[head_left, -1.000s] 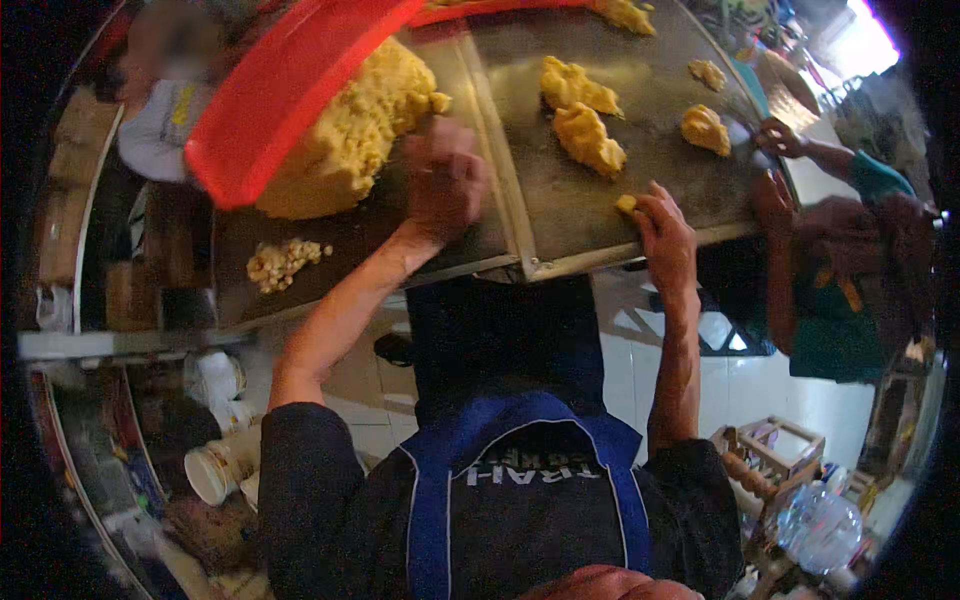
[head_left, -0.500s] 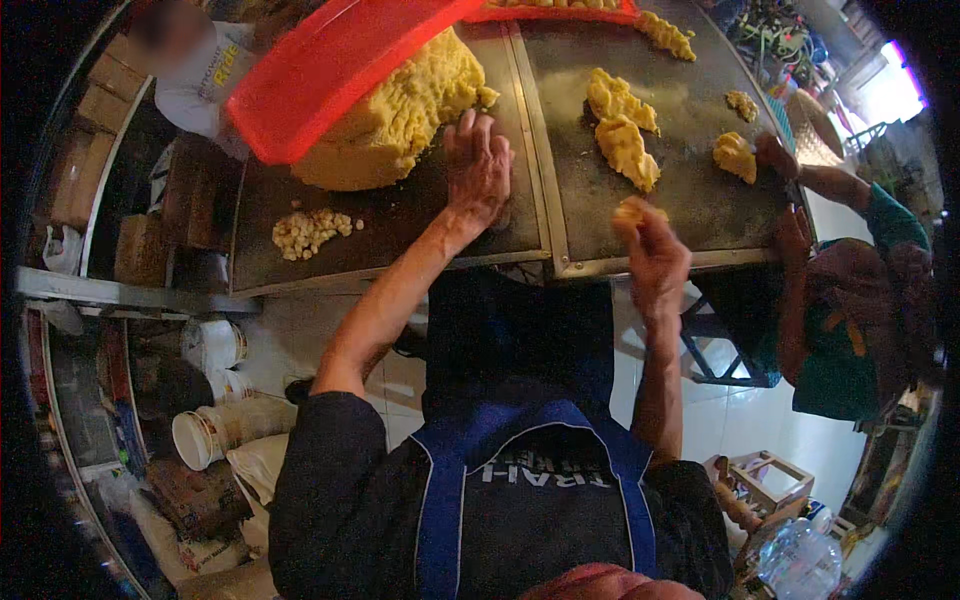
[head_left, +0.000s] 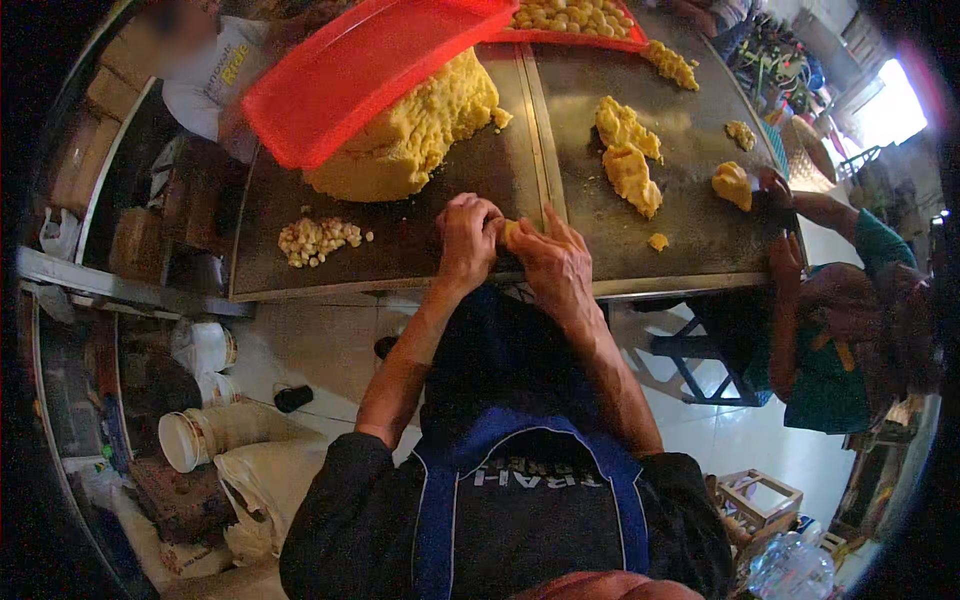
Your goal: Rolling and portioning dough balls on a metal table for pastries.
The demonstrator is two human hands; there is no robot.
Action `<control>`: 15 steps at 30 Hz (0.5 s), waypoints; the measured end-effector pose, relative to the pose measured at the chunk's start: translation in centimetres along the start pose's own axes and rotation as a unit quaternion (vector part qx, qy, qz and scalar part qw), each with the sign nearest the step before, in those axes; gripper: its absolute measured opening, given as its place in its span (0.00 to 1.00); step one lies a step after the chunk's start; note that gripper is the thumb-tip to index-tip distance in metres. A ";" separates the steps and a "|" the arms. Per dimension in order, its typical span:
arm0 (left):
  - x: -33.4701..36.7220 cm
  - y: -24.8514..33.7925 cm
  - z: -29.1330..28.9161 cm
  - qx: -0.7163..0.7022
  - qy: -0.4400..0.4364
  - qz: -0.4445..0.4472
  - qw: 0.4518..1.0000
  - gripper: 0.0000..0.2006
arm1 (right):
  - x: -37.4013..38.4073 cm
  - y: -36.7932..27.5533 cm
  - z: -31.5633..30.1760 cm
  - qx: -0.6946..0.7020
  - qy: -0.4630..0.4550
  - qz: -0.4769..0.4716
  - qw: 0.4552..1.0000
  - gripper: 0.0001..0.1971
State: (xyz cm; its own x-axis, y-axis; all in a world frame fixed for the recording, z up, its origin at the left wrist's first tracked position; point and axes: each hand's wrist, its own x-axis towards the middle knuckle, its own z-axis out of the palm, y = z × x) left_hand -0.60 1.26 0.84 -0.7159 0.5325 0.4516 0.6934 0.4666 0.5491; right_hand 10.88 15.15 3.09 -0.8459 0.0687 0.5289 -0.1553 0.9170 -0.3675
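My left hand (head_left: 468, 240) and my right hand (head_left: 554, 262) meet near the front edge of the metal-topped table. A small piece of yellow dough (head_left: 510, 234) shows between them, pinched by the curled fingers of both; most of it is hidden. Beyond my left hand sits a big block of yellow dough (head_left: 415, 140), partly under a tilted red tray (head_left: 370, 80). Small pale chunks (head_left: 318, 240) lie piled to the left. Right of the table seam are a long torn dough lump (head_left: 630, 165) and, nearer me, a small dough scrap (head_left: 657, 242).
Another red tray (head_left: 580, 20) with several round dough balls stands at the far side. At the right, a co-worker's hand (head_left: 775, 188) is by a dough lump (head_left: 733, 186). Another person in a white shirt (head_left: 215, 80) is at far left. Buckets (head_left: 185, 442) lie on the floor.
My right hand has moved left and my left hand has drawn back toward me, so they now meet over the dough piece. A small scrap now lies where my right hand was.
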 end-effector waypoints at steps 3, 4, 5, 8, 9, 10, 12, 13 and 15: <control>-2.0 0.3 0.2 -0.089 0.028 0.066 0.993 0.12 | 1.3 1.0 -0.2 0.009 0.008 -0.005 1.000 0.11; -2.3 0.4 0.2 -0.090 0.030 0.066 0.993 0.12 | 1.7 1.2 -0.3 0.052 -0.018 0.025 0.998 0.11; -2.4 0.9 -0.4 -0.257 0.066 -0.016 0.964 0.12 | 2.1 1.1 -0.4 0.095 -0.044 0.053 0.993 0.11; -1.1 1.1 -1.2 -0.482 0.141 -0.122 0.856 0.17 | 2.4 0.8 -1.9 0.286 -0.143 0.210 0.924 0.14; -0.6 1.0 -1.3 -0.355 0.022 -0.111 0.928 0.18 | 2.1 1.0 -1.6 0.285 -0.144 0.207 0.925 0.14; -0.2 0.7 -1.4 -0.217 -0.099 -0.097 0.966 0.19 | 1.7 1.3 -0.8 0.295 -0.123 0.145 0.937 0.18; 0.2 -0.1 1.4 -0.218 -0.009 0.131 0.967 0.18 | 1.5 0.8 -0.9 0.303 -0.103 0.080 0.944 0.22; 0.1 -0.5 2.4 -0.343 -0.033 0.027 0.939 0.13 | 1.7 0.0 -1.2 0.322 -0.047 0.125 0.937 0.25; 0.4 -0.5 3.2 -0.461 -0.063 -0.073 0.882 0.09 | 1.4 -1.1 -0.5 0.336 0.015 0.176 0.925 0.28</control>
State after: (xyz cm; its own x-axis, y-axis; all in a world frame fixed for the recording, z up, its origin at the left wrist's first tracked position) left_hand -1.00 3.44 -1.49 -0.7365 0.6163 0.2789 0.1918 -0.2052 0.9597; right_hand 10.18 14.41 4.66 -0.8914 0.3368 0.3034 -0.1633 0.3859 -0.9080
